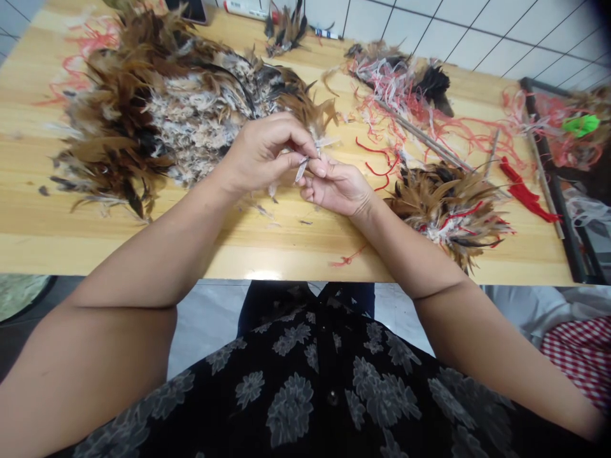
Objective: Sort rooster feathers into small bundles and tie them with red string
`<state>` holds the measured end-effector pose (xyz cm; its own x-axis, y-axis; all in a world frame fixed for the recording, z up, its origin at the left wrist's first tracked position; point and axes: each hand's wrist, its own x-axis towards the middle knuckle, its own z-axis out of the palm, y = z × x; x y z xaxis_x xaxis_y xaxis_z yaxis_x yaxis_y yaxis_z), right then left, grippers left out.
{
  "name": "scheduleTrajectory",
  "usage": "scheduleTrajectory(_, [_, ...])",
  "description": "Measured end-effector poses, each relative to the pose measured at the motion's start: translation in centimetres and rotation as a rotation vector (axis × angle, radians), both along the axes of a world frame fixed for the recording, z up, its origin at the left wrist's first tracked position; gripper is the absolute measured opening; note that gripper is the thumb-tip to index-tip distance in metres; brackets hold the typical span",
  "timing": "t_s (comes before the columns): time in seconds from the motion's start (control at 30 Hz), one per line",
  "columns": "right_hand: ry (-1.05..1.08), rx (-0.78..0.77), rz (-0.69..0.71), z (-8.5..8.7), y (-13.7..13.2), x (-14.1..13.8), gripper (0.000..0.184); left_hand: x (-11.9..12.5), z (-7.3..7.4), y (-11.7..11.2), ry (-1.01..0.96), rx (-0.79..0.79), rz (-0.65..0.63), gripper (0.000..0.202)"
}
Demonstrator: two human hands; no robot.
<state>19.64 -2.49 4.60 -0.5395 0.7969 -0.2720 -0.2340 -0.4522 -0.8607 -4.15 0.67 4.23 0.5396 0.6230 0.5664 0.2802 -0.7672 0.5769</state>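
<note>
My left hand (pixel 267 152) and my right hand (pixel 337 186) meet above the wooden table (pixel 267 242). Both pinch the quill ends of a small bunch of brown feathers (pixel 315 121), whose pale stems poke out between the fingers. The fingers of each hand are closed round the stems. A large heap of brown, white and dark feathers (pixel 157 108) lies just behind my left hand. A smaller tied bundle of brown feathers with red string (pixel 449 207) rests to the right of my right hand.
Red and white string scraps (pixel 396 95) and thin sticks (pixel 424 140) litter the table's far right. A dark feather tuft (pixel 286 28) lies at the back. A black tray (pixel 568 191) holds more scraps at the right edge. A white tiled wall (pixel 453 25) rises behind.
</note>
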Motion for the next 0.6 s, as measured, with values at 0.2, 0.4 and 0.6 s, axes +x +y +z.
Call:
scheduleTrajectory(0.2, [0.07, -0.157, -0.069, 0.8, -0.3, -0.9, 0.037, 0.9, -1.1, -0.7, -0.113, -0.128, 0.055, 0.079])
scheduleTrajectory(0.4, [0.191, -0.307, -0.093, 1.7, -1.0, -1.3, 0.045, 1.9, -3.3, -0.9, -0.208, -0.151, 0.233, 0.065])
scheduleTrajectory(0.6, [0.206, -0.367, -0.14, 2.0, -1.0, -1.6, 0.046, 1.7, -4.1, 0.0, -0.217, 0.012, 0.237, 0.057])
